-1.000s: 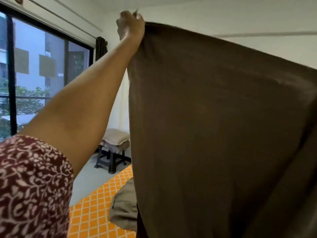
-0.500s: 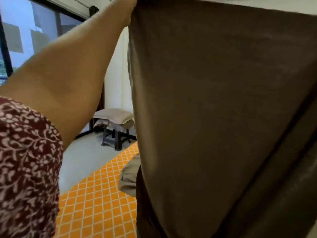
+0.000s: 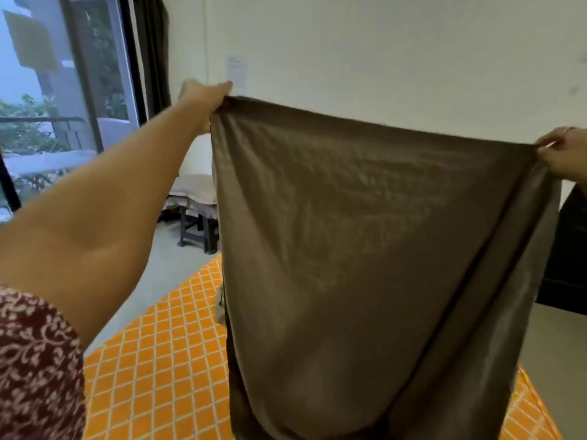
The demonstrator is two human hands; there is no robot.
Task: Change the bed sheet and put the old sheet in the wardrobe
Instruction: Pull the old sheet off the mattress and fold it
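Observation:
A brown sheet point(image 3: 365, 233) hangs stretched in front of me, its top edge held between both hands. My left hand point(image 3: 203, 95) grips the upper left corner with the arm stretched out. At the right edge of the view, my right hand point(image 3: 562, 154) pinches the upper right corner. The sheet's lower part drops down over the bed point(image 3: 152, 360), which is covered in an orange fabric with a white lattice pattern. A small piece of pale cloth point(image 3: 220, 300) peeks out behind the sheet's left edge on the bed.
A dark stool point(image 3: 197, 230) with folded pale cloths point(image 3: 193, 190) on it stands by the far wall. A large window point(image 3: 47, 106) with a dark curtain point(image 3: 152, 52) fills the left. Dark furniture point(image 3: 568, 249) stands at the right. Grey floor lies between bed and stool.
Both hands have come down with the sheet from high overhead to chest height. The right hand has come into view, and the wall above the sheet now shows.

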